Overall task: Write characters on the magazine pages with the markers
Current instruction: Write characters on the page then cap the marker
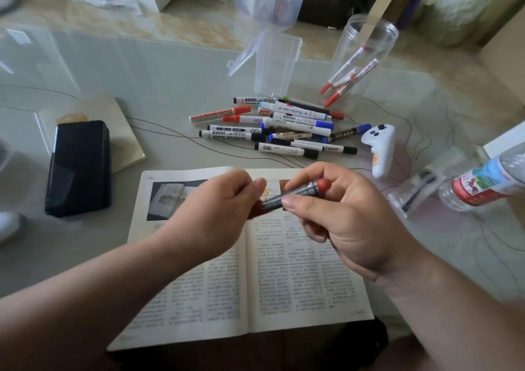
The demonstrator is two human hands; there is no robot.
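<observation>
An open magazine (278,285) lies on the glass table in front of me, printed text on both pages. Above it my right hand (341,217) grips a red marker (295,194) by its grey barrel, the red end pointing up to the right. My left hand (216,214) pinches the marker's lower red cap end (255,210). Both hands hover over the top of the magazine. A pile of several markers (281,126) with red, blue and black caps lies behind the magazine.
A black phone (79,166) rests on a notebook (125,132) at left. A clear jar (360,58) holding red markers lies tipped at the back, beside an open clear box (275,61). A white controller (380,149) and a plastic bottle (488,180) are at right.
</observation>
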